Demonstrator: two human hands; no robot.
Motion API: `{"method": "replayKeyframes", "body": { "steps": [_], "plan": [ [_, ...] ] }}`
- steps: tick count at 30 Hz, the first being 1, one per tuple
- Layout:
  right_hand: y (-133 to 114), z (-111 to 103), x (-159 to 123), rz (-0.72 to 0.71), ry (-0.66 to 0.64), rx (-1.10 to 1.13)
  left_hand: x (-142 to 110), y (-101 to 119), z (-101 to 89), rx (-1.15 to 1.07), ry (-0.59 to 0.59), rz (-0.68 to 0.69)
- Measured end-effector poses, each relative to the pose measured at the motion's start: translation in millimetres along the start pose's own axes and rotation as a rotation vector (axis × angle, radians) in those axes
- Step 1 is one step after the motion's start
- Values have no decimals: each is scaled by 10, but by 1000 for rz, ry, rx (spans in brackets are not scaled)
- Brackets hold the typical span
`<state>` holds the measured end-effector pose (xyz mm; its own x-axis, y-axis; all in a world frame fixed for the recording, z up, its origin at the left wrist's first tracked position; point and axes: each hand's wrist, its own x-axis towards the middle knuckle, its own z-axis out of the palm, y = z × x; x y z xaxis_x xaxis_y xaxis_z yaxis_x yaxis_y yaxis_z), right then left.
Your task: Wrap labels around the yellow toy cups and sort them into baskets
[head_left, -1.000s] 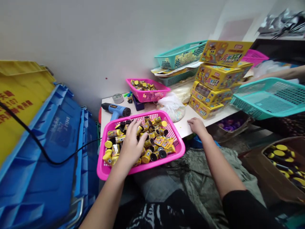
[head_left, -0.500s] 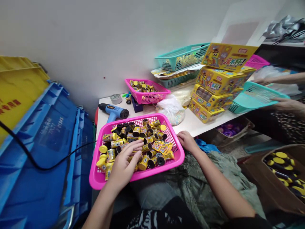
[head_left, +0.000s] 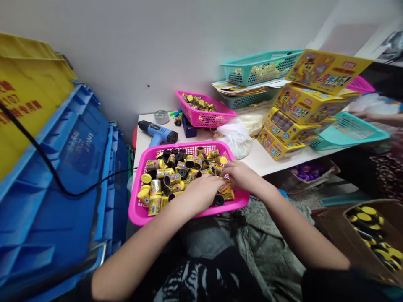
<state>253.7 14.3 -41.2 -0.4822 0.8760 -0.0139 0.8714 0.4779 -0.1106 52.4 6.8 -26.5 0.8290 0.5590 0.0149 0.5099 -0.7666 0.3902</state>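
Note:
A bright pink basket [head_left: 138, 216], holding many small yellow-printed canisters [head_left: 171, 179] with black or yellow ends, stands at the near edge of the table. Inside it, toward the right, my left hand [head_left: 204, 191] bends its fingers onto a small bunch of flat yellow printed labels [head_left: 226, 188]. My right hand [head_left: 241, 174] reaches over the right rim, its fingers curled down among the canisters beside those labels. Its fingertips are partly hidden, so what they pinch does not show. The two hands are close together.
Behind the basket lie a blue heat gun [head_left: 159, 133], a tape roll [head_left: 161, 116] and a second pink basket [head_left: 209, 119]. Yellow boxes [head_left: 299, 105] are stacked at right. Blue crates [head_left: 47, 184] stand left; a carton of canisters [head_left: 333, 230] stands lower right. Another person's arm [head_left: 380, 118] shows far right.
My left hand has moved right across the basket to the yellow labels. My right hand has left the rim and come into the basket. The view has shifted slightly.

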Motion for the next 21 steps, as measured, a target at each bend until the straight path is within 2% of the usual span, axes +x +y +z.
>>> {"method": "replayKeyframes", "body": {
  "steps": [2,4,8,12,14,16,21],
  "plan": [
    [-41,54,213,-82,-131,-59,194,-38,61,106,-132,-41],
    [-47,133,327,-124,-184,-95,266,-102,116,143,-200,-64],
    [4,185,368,-199,-225,-159,187,-188,143,191,-242,-77],
    [106,19,315,-268,-202,-163,128,-184,83,224,-242,-74],
    [172,-78,233,-245,-117,-122,139,-195,36,229,-238,-64],
    [225,-137,109,-192,29,8,177,-228,-13,233,-216,-63],
    [165,-84,-221,54,342,584,395,-292,-45,252,-164,-55]
  ]
}}
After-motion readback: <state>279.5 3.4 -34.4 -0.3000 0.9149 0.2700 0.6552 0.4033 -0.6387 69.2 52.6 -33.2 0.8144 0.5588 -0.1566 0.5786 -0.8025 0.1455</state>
